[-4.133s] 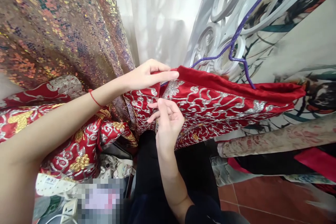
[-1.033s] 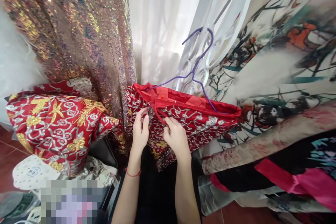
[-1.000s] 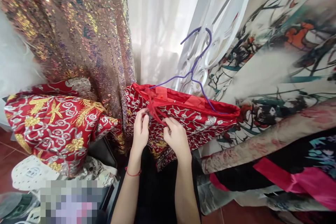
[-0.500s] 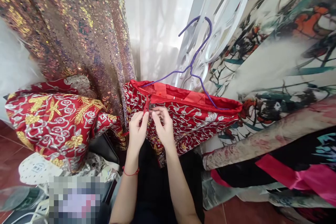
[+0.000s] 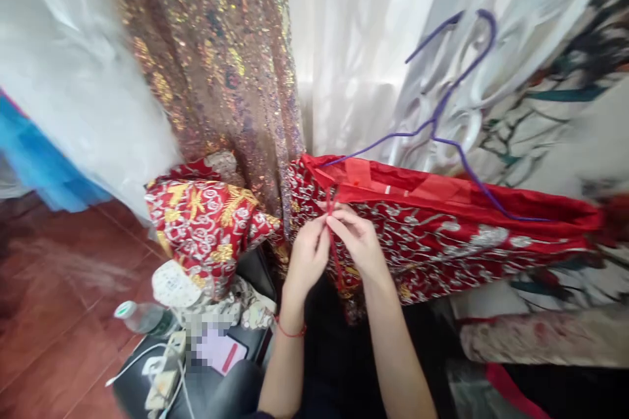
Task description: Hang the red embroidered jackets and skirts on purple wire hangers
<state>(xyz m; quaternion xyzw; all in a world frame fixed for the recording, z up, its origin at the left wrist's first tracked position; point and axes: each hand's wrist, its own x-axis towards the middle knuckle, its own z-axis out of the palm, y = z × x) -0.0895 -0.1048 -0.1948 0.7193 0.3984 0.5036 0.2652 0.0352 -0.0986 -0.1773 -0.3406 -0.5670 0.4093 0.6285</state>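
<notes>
A red garment point(image 5: 432, 236) with silver and gold embroidery hangs opened at its red-lined top edge on a purple wire hanger point(image 5: 437, 119). Thin red cords point(image 5: 335, 255) come off that edge near its left end. My left hand point(image 5: 310, 245) pinches the cords between thumb and fingers. Close against it, my right hand point(image 5: 356, 236) pinches the same cords, its fingertips meeting the left ones. The cords cross just above the fingertips, and one trails down between the hands. A red string bracelet circles my left wrist.
Another red embroidered piece point(image 5: 209, 216) lies bunched on the left, over a dark chair. Below it are a plastic bottle point(image 5: 142, 317), a power strip point(image 5: 164, 376) with cables and a phone point(image 5: 221, 350). Sequined fabric point(image 5: 221, 46) hangs behind; patterned cloth point(image 5: 531, 334) lies right.
The view has swung left, so the garment and hands sit further right. My fingertips have come together on the cords, and a cord now hangs below them.
</notes>
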